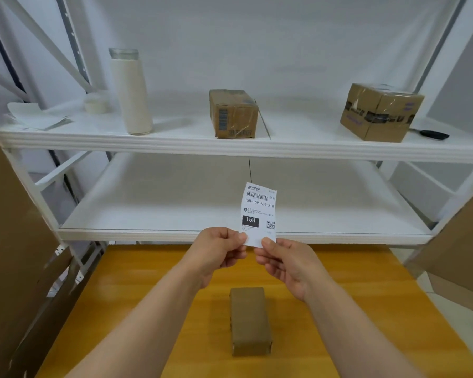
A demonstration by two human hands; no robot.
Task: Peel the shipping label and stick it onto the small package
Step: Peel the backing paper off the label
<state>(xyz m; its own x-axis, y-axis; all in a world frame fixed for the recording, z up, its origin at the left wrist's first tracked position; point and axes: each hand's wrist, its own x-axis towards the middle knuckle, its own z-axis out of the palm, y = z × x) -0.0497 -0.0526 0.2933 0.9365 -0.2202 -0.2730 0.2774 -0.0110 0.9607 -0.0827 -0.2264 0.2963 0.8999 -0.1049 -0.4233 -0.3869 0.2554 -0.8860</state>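
Observation:
A white shipping label (258, 211) with a barcode, a black "15H" block and a QR code stands upright in the air above the yellow table. My left hand (219, 251) pinches its lower left corner between thumb and fingers. My right hand (284, 264) pinches its lower right corner, thumb on the front. The small package (249, 320), a narrow brown paper-wrapped box, lies on the table below and between my forearms, apart from both hands.
A white shelf unit (230, 150) stands behind the yellow table (137, 304). On its upper shelf are a white bottle (131, 94), a tape roll (96, 104), two cardboard boxes (233, 113) (380, 111) and a black tool (434, 134). Large cardboard sheets (14, 255) flank both sides.

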